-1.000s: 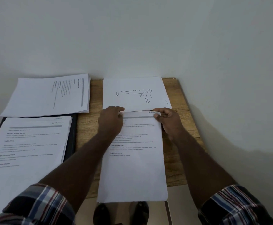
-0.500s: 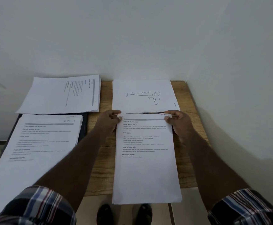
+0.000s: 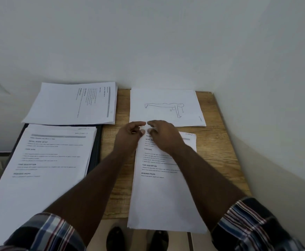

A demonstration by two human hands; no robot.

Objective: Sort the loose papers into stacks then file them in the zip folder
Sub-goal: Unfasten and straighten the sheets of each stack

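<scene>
Going left to right, well to the left of our fingers lies the near-left stack (image 3: 44, 160), resting on a dark zip folder (image 3: 98, 142) of which only an edge shows. Beyond it sits the far-left stack (image 3: 70, 105), turned sideways on the counter (image 3: 117, 174).

Our left hand (image 3: 130, 136) hovers at the top left corner of the text sheet (image 3: 162, 196), its fingers (image 3: 139, 124) loosely curled, with no sheet plainly caught between them. Just beside it, almost fingertip to fingertip, our right hand (image 3: 164, 136) lies over the sheet's heading. Its fingers are bent downward, and we cannot tell whether they press or pinch the paper.

The text sheet runs from under both hands straight back toward us, long axis along our forearms, its near end hanging off the counter edge. Just ahead of the fingertips lies the drawing sheet (image 3: 166, 107), long axis crosswise. Both hands are equally near it; we judge the next move is either squaring the text sheet or reaching forward for the drawing.
</scene>
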